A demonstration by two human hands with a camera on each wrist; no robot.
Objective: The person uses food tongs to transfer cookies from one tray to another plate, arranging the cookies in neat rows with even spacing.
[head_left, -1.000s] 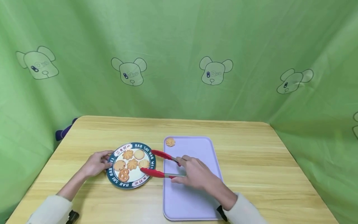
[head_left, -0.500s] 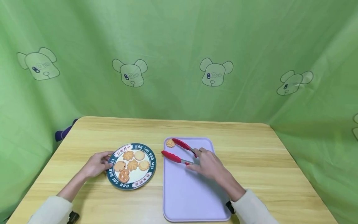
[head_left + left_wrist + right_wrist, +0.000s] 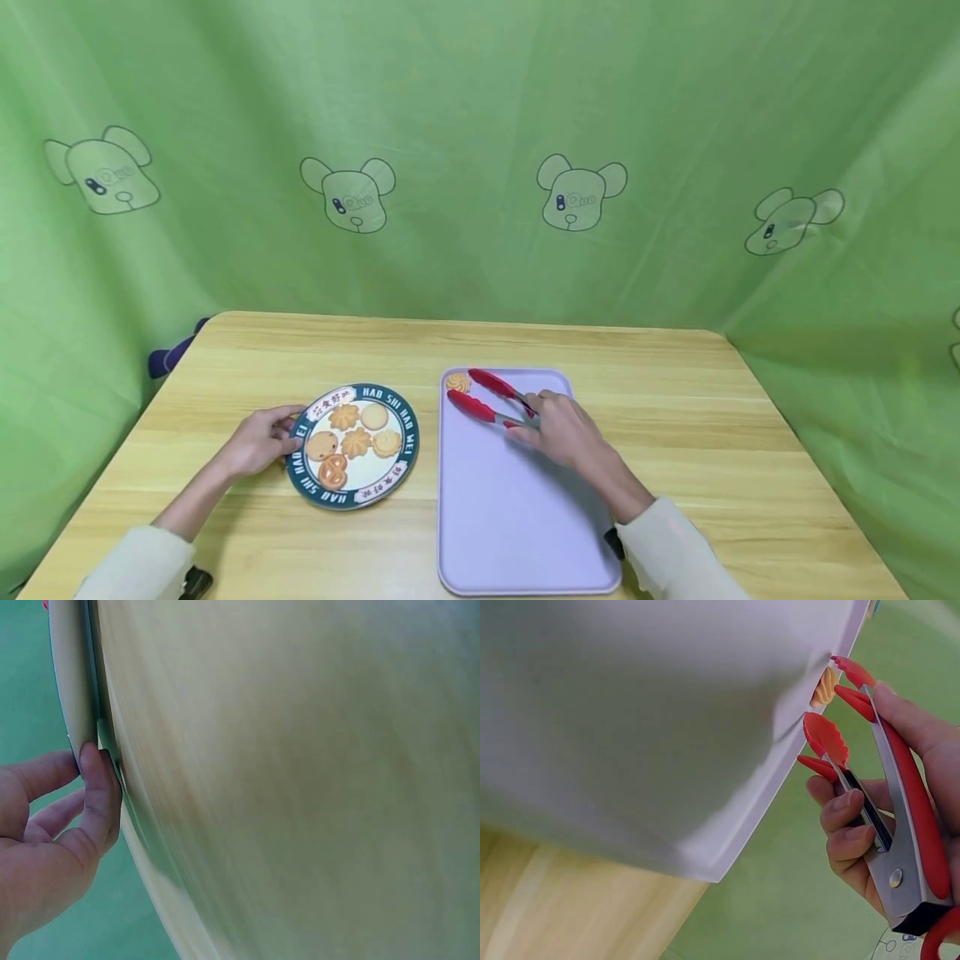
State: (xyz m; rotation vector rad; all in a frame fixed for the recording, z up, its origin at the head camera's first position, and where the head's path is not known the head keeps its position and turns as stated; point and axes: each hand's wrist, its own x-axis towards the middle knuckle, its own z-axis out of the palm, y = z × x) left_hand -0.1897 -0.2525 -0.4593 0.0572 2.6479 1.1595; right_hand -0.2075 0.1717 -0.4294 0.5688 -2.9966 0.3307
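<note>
My left hand grips the left rim of a round plate with a dark green lettered border. In the left wrist view its thumb and fingers pinch the plate's edge. Several cookies and a pretzel lie on the plate. My right hand holds red-tipped metal tongs over a lilac tray. A swirled cookie sits in the tray's far left corner. The right wrist view shows the parted tong tips on either side of that cookie.
The tray and plate stand side by side on a wooden table. A green curtain with printed bear heads hangs behind and around it. Something dark purple shows beyond the table's left edge.
My right hand has carried the tongs from the plate's right side up and right to the swirled cookie in the tray, and their tips have drawn closer together. The left hand stays on the plate.
</note>
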